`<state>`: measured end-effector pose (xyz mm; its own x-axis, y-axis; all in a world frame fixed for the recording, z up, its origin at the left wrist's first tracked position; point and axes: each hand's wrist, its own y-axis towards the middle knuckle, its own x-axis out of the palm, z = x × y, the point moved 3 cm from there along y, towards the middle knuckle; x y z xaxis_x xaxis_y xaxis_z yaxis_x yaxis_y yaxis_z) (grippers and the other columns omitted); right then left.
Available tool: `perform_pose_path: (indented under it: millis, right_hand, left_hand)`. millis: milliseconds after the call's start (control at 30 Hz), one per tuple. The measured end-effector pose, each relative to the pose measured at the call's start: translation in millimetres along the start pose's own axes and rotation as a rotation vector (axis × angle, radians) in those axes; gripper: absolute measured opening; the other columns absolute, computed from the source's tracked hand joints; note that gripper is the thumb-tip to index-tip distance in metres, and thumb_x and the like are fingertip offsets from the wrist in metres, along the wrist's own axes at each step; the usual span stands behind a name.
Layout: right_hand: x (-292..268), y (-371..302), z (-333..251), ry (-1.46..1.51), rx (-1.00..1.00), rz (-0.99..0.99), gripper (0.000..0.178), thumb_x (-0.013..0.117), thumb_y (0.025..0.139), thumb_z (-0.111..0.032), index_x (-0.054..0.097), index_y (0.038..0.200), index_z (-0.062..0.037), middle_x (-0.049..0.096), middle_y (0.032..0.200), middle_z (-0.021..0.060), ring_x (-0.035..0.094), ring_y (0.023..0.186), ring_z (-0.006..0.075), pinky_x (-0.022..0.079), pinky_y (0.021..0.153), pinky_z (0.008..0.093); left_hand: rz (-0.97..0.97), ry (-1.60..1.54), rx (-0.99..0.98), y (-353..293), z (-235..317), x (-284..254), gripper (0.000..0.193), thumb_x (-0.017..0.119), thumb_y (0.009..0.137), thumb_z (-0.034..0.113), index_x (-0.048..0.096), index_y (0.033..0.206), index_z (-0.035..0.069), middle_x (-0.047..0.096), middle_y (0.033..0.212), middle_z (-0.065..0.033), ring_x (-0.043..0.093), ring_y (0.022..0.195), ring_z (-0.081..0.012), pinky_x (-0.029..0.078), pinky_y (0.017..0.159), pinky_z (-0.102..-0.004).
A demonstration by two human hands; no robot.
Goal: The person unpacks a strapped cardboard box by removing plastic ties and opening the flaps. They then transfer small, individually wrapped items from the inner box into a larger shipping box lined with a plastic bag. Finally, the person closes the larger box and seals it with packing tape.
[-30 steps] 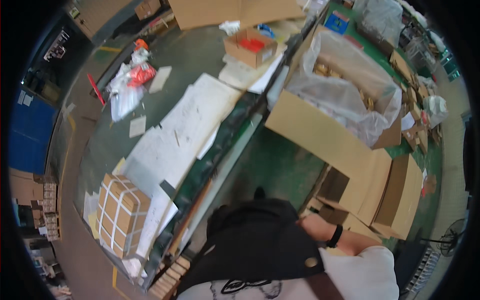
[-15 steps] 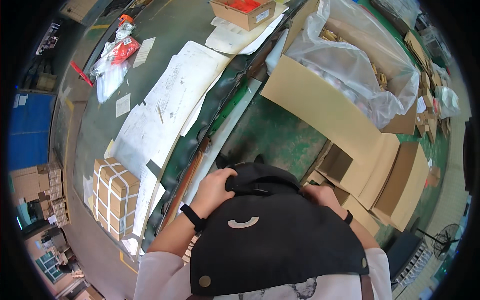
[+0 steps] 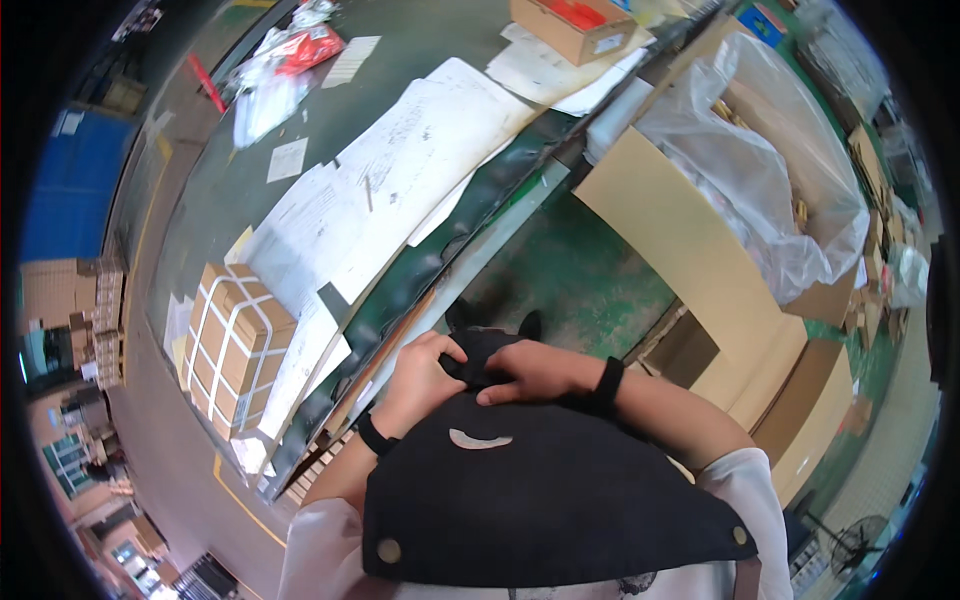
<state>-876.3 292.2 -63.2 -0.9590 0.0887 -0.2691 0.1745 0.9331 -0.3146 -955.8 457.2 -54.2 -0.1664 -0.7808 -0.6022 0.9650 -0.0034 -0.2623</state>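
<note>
Worn over a white shirt, at bottom centre of the frame: a black apron, spread wide, with a pale curved patch just below the hands and a round metal snap near the lower left corner of the cloth.

Near frame centre, at the far part of the apron: left hand, thumb and bent fingers apparently pinched together on the fabric. Reaching across from the right, close beside it: right hand, thumb stretched over the cloth, other fingers partly hidden. Impossible to tell from this view whether closed on the fabric or merely resting there.

To handle the cloth well, use the left pinch as an anchor and work with the right thumb and fingertips in short, light pulls. Draw the fabric taut between both hands before releasing either; limp as it looks, likely to bunch under the thumb. Hard to read folds in black on black, so better to feel for edge and layers, and to tilt the right wrist for a clearer view.

Mind the elbows, too: to the left, a table with white paper sheets and a strapped box; at upper right, a large carton with a clear plastic liner.
</note>
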Motion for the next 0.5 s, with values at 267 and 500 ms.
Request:
perform_pose_path:
  millis: [267,500]
  right_hand:
    - [21,30,-6,0.059,-0.092,-0.168,0.032,0.069,0.081,-0.026,0.059,0.090,0.0030,0.059,0.077,0.0208,0.058,0.070,0.0333,0.044,0.063,0.0408]
    - [31,31,-13,0.004,-0.090,-0.299,0.034,0.071,0.080,-0.027,0.062,0.095,0.0016,0.063,0.087,0.0205,0.062,0.085,0.0340,0.048,0.070,0.0385]
  left_hand:
    - [0.071,-1.236,-0.709,-37,-29,5,0.023,0.062,0.087,0.007,0.042,0.082,0.016,0.048,0.077,0.0042,0.048,0.062,-0.0058,0.028,0.042,-0.0196]
    - [0.200,-1.214,-0.847,-79,-36,13,0.027,0.062,0.084,0.005,0.038,0.081,0.017,0.046,0.074,0.0022,0.041,0.055,-0.0061,0.025,0.039,-0.0219]
